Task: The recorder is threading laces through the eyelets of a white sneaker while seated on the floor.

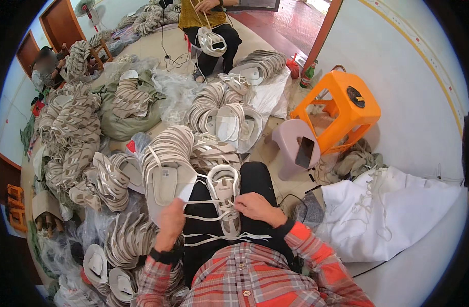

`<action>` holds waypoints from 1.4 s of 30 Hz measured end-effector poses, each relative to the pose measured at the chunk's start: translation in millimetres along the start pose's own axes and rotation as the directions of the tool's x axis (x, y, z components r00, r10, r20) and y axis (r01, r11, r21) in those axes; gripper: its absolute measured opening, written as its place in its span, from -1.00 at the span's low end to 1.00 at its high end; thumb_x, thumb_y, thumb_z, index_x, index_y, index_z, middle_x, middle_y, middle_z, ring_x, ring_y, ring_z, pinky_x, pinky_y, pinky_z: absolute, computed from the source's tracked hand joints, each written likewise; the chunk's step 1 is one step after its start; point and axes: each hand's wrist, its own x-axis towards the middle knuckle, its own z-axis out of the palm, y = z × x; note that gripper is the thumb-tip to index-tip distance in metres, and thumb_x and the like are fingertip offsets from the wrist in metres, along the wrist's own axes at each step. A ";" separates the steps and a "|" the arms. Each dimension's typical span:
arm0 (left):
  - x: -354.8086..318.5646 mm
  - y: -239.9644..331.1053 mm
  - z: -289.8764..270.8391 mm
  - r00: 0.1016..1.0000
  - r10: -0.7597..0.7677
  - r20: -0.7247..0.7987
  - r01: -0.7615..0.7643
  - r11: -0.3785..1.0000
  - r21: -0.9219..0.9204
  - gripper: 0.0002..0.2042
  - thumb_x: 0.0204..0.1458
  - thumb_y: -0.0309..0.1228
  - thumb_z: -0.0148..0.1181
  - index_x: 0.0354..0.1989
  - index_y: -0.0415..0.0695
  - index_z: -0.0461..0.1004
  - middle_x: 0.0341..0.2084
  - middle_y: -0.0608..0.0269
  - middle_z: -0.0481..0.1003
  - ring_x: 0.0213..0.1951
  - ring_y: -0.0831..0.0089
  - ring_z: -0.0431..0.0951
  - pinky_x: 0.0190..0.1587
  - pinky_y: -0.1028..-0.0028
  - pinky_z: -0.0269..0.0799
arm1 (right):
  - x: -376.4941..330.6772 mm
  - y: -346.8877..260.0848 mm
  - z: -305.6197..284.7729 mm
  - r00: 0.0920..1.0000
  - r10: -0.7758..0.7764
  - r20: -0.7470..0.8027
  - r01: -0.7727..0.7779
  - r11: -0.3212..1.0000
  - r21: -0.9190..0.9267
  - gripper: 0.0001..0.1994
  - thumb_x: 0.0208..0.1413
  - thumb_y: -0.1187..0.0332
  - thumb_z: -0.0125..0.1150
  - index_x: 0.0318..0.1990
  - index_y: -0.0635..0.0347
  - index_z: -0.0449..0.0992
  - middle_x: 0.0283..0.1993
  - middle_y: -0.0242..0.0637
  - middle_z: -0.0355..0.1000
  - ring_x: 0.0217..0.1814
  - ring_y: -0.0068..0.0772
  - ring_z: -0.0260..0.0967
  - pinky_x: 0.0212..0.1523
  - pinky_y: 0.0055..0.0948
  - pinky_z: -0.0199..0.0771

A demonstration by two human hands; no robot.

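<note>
A beige and white shoe upper [223, 190] lies along my lap with its opening toward the far side. White shoelaces [203, 202] run from its eyelets out to the left. My left hand [171, 220] is closed on them, left of the shoe upper, and the strands look drawn straight. At the right edge of the eyelet rows, my right hand [256, 209] pinches the lacing with its fingertips. Another loose lace [209, 238] lies across my lap below the shoe upper. Just beyond my left hand stands a curved stack of nested shoe uppers [169, 148].
An orange stool [342, 84] and a small pale stool [288, 143] bearing a phone [305, 152] stand at the right. White cloth [385, 220] with laces on it lies nearer. Bundled uppers [71, 117] crowd the left. A co-worker [206, 25] handles another upper ahead; another person sits far left.
</note>
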 end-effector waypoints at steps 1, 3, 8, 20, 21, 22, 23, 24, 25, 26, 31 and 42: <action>-5.9 -16.8 -5.1 0.995 -0.022 -0.098 0.026 0.999 0.041 -0.97 -0.08 -0.51 -0.06 -0.46 -0.13 0.32 -0.64 0.00 0.38 -0.48 -0.02 0.44 -0.47 0.11 0.29 | 6.3 -0.1 8.0 0.985 -0.077 -0.152 0.087 0.995 0.057 -0.84 0.02 0.37 -0.03 -0.33 0.26 0.42 -0.40 -0.02 0.39 -0.31 0.08 0.34 -0.28 -0.13 0.35; -18.3 -63.9 -20.3 0.964 0.012 -0.265 0.032 0.987 0.160 -0.97 -0.12 -0.55 -0.05 -0.48 -0.15 0.29 -0.59 0.05 0.33 -0.46 0.01 0.39 -0.43 0.14 0.28 | 19.5 -19.0 3.3 0.946 -0.085 -0.311 0.121 0.988 0.097 -0.83 0.03 0.37 -0.03 -0.32 0.26 0.42 -0.41 -0.01 0.39 -0.31 0.06 0.35 -0.27 -0.14 0.35; -54.0 -99.1 -89.2 0.989 0.141 0.039 -0.146 0.972 0.185 -0.91 -0.14 -0.58 -0.03 -0.42 -0.14 0.32 -0.49 0.10 0.30 -0.41 0.05 0.39 -0.42 0.22 0.31 | 44.0 -21.5 3.9 0.983 -0.082 -0.161 0.111 0.978 0.178 -0.81 0.02 0.34 0.02 -0.30 0.27 0.42 -0.36 0.03 0.40 -0.27 0.03 0.36 -0.24 -0.18 0.35; -142.6 -213.3 -105.9 0.902 -0.088 -0.422 0.361 0.689 0.628 -0.91 -0.18 -0.50 -0.01 -0.55 -0.15 0.45 -0.44 0.13 0.36 -0.24 0.12 0.35 -0.19 0.23 0.22 | 46.4 -73.3 28.2 0.911 -0.223 0.347 0.229 0.973 0.024 -0.71 0.03 0.21 -0.01 -0.49 0.30 0.45 -0.56 0.03 0.40 -0.47 0.09 0.38 -0.39 -0.10 0.38; -131.4 -204.5 -97.3 0.886 -0.192 -0.422 0.426 0.695 0.579 -0.90 -0.17 -0.49 -0.01 -0.55 -0.17 0.46 -0.48 0.12 0.38 -0.29 0.10 0.38 -0.23 0.21 0.26 | 39.2 -79.3 35.6 0.889 -0.308 0.338 0.311 0.949 0.046 -0.72 0.03 0.23 -0.02 -0.50 0.28 0.44 -0.57 0.03 0.39 -0.48 0.10 0.38 -0.40 -0.10 0.38; -124.8 -198.2 -92.7 0.858 -0.297 -0.419 0.497 0.687 0.530 -0.89 -0.17 -0.49 0.00 -0.56 -0.19 0.46 -0.52 0.12 0.41 -0.35 0.08 0.41 -0.27 0.20 0.29 | 33.6 -87.7 44.4 0.857 -0.398 0.327 0.398 0.915 0.071 -0.73 0.04 0.24 -0.02 -0.51 0.27 0.43 -0.58 0.02 0.38 -0.49 0.10 0.37 -0.40 -0.10 0.38; -118.9 -197.6 -86.8 0.853 -0.302 -0.426 0.506 0.678 0.533 -0.89 -0.17 -0.49 0.00 -0.56 -0.19 0.46 -0.52 0.12 0.41 -0.35 0.08 0.41 -0.27 0.20 0.29 | 27.6 -94.5 54.6 0.813 -0.448 0.371 0.452 0.888 0.084 -0.75 0.03 0.25 -0.02 -0.51 0.26 0.42 -0.59 0.01 0.37 -0.49 0.10 0.37 -0.42 -0.11 0.38; -113.7 -198.1 -81.2 0.819 -0.414 -0.398 0.555 0.748 0.364 -0.88 -0.15 -0.48 0.00 -0.54 -0.23 0.47 -0.57 0.12 0.44 -0.41 0.14 0.46 -0.35 0.24 0.35 | 24.0 -100.5 62.0 0.763 -0.498 0.412 0.504 0.857 0.103 -0.77 0.03 0.27 -0.01 -0.51 0.25 0.41 -0.60 0.01 0.37 -0.49 0.10 0.37 -0.44 -0.11 0.38; -108.2 -196.1 -80.5 0.784 -0.515 -0.347 0.594 0.784 0.179 -0.86 -0.13 -0.48 0.00 -0.51 -0.27 0.47 -0.63 0.12 0.46 -0.48 0.20 0.51 -0.43 0.28 0.40 | 18.0 -115.7 57.5 0.766 -0.539 0.350 0.535 0.837 0.119 -0.78 0.01 0.28 0.01 -0.50 0.26 0.40 -0.60 -0.01 0.36 -0.50 0.08 0.37 -0.48 -0.14 0.38; -104.4 -194.1 -81.1 0.779 -0.518 -0.354 0.600 0.779 0.182 -0.86 -0.13 -0.48 0.00 -0.51 -0.27 0.47 -0.63 0.12 0.46 -0.48 0.20 0.51 -0.43 0.28 0.40 | 16.0 -123.7 55.8 0.759 -0.548 0.350 0.543 0.831 0.123 -0.78 0.01 0.28 0.01 -0.50 0.26 0.40 -0.60 -0.01 0.36 -0.50 0.08 0.37 -0.48 -0.14 0.38; -78.9 -176.5 -92.1 0.610 -0.787 0.097 0.455 0.247 -0.856 -0.83 -0.03 -0.49 0.05 -0.33 -0.35 0.44 -0.57 0.12 0.50 -0.49 0.40 0.55 -0.50 0.52 0.49 | 11.0 -130.6 58.7 0.694 -0.570 0.440 0.611 0.790 0.059 -0.77 -0.01 0.28 0.06 -0.50 0.29 0.41 -0.61 -0.01 0.37 -0.50 0.02 0.39 -0.50 -0.16 0.39; -50.4 -132.0 -78.9 0.423 -0.891 -0.163 -0.041 0.161 -0.986 -0.43 -0.09 -0.63 0.11 0.15 -0.32 0.07 -0.50 0.16 0.45 -0.51 0.39 0.51 -0.47 0.51 0.49 | 5.8 -142.4 78.1 0.572 -0.649 0.501 0.693 0.710 0.128 -0.83 -0.15 0.36 0.11 -0.51 0.32 0.44 -0.59 -0.04 0.40 -0.48 -0.02 0.43 -0.49 -0.21 0.42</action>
